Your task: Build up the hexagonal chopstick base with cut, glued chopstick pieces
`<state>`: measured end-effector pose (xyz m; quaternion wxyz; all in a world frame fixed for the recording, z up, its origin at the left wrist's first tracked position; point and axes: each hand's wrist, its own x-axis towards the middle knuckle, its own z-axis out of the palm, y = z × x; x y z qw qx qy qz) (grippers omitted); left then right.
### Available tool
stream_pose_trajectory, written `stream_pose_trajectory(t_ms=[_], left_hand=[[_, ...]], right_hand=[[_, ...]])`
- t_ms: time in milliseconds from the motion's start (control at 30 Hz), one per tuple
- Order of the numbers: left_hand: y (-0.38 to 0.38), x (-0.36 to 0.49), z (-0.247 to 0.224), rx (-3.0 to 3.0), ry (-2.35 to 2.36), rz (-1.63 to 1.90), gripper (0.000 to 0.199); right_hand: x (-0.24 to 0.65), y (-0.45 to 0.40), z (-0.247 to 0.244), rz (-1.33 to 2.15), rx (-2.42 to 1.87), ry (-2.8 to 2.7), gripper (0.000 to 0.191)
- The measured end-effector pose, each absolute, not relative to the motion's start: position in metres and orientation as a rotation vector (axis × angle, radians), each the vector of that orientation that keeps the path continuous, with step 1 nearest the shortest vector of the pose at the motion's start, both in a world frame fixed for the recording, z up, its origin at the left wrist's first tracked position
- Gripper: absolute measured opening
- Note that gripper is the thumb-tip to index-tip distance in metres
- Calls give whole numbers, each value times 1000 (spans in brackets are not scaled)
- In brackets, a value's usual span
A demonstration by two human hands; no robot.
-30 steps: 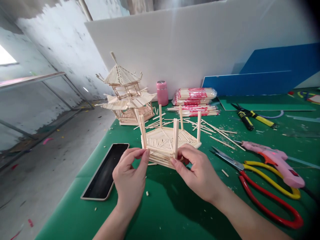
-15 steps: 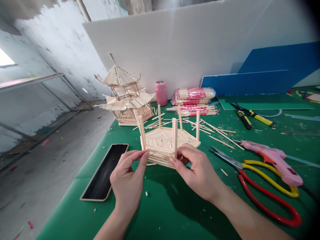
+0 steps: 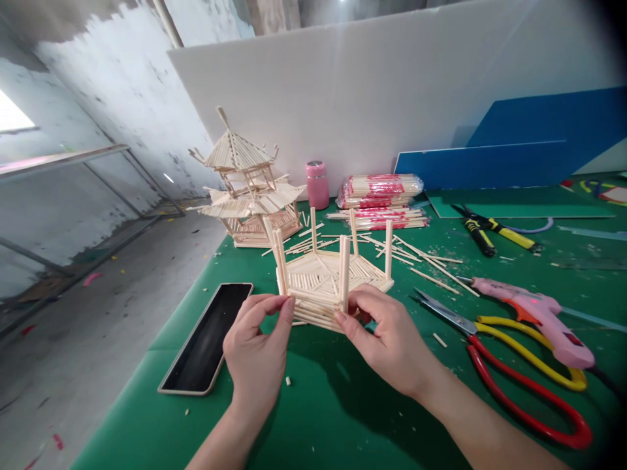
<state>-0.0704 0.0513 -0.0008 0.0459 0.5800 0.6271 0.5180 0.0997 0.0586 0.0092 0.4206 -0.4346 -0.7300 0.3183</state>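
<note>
A six-sided base made of wooden sticks (image 3: 313, 271), with upright stick posts at its corners, is tilted a little above the table in front of me. My left hand (image 3: 259, 339) pinches its near left corner at the foot of a post, thumb and forefinger together. My right hand (image 3: 385, 339) grips the near right corner, with the thumb in front and the fingers partly hidden behind the post. Between my hands, several sticks lie stacked along the near side. Behind it stands a tiered stick pagoda (image 3: 245, 189).
A phone (image 3: 206, 339) lies left of my hands. To the right are red-and-yellow-handled scissors (image 3: 490, 333), a pink glue gun (image 3: 548, 313) and pliers (image 3: 490, 228). Loose sticks (image 3: 431, 261), bagged stick bundles (image 3: 379, 192) and a pink bottle (image 3: 317, 185) stand or lie behind.
The view has shifted very slightly. Both hands keep the same grip on the stick base, and the left hand appears marginally further right.
</note>
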Motion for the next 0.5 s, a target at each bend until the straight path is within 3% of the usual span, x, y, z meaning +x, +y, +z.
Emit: stream_pose_trajectory(t_ms=[500], left_hand=[[52, -72, -2, 1757, 1857, 1584, 7]], right_hand=[[100, 59, 9, 818, -1090, -1841, 8]])
